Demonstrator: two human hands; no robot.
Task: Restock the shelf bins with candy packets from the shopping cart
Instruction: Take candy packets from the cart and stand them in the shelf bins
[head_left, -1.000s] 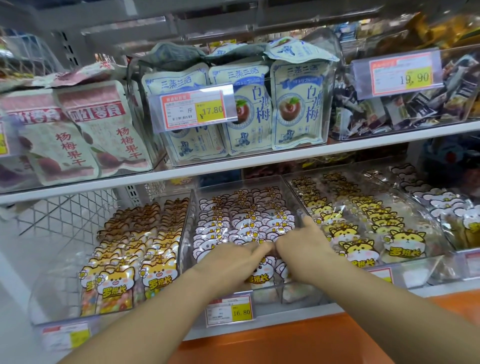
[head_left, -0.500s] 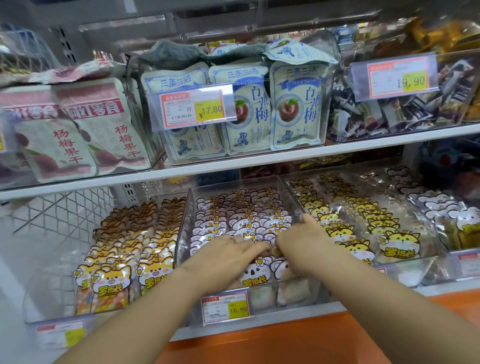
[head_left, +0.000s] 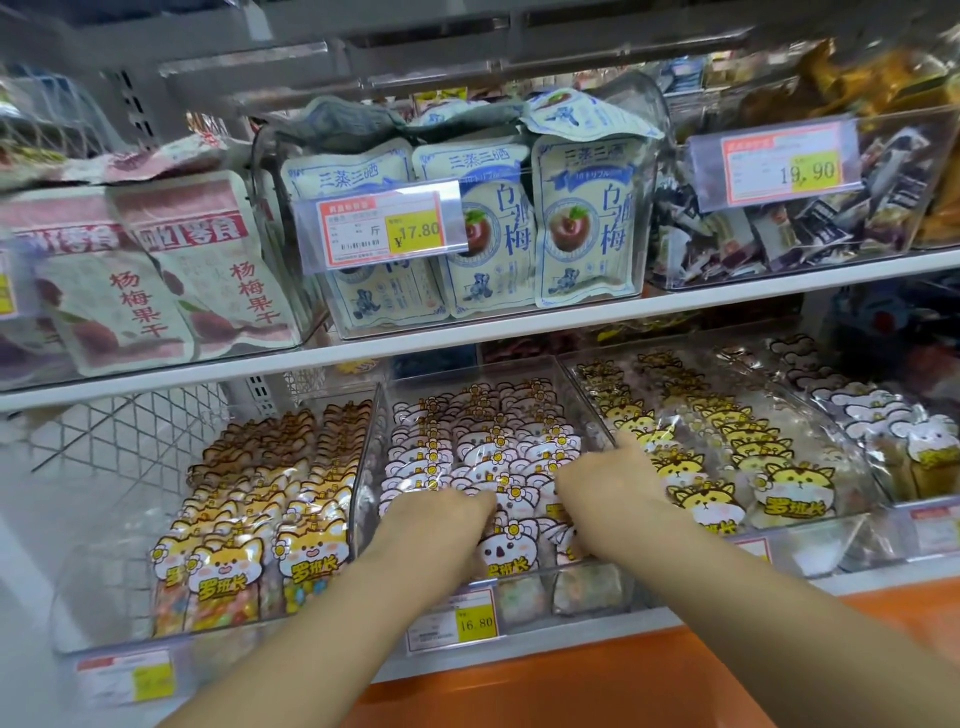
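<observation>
— How do the fingers lie?
— On the right hand (head_left: 605, 486) the forefinger (head_left: 626, 447) runs straight along the right wall of the middle bin (head_left: 365, 483). Its other fingers dip among the candy packets (head_left: 498, 441) and are hidden, so I cannot tell whether they grip one.
— And the left hand (head_left: 441, 525)?
— Only its back shows. Its fingers (head_left: 480, 501) reach forward onto the same white packets with their undersides covered, so I cannot tell hold from touch.
— Where do the packets sit?
— In rows filling that clear bin on the lower shelf (head_left: 878, 574), the front ones partly behind both hands. A price tag (head_left: 452, 621) reading 16.80 hangs in front.
— Around it?
— Yellow-faced packets (head_left: 244, 525) fill the bins on either side. The far-right bin (head_left: 883, 431) is blurred and cut off at the edge.
</observation>
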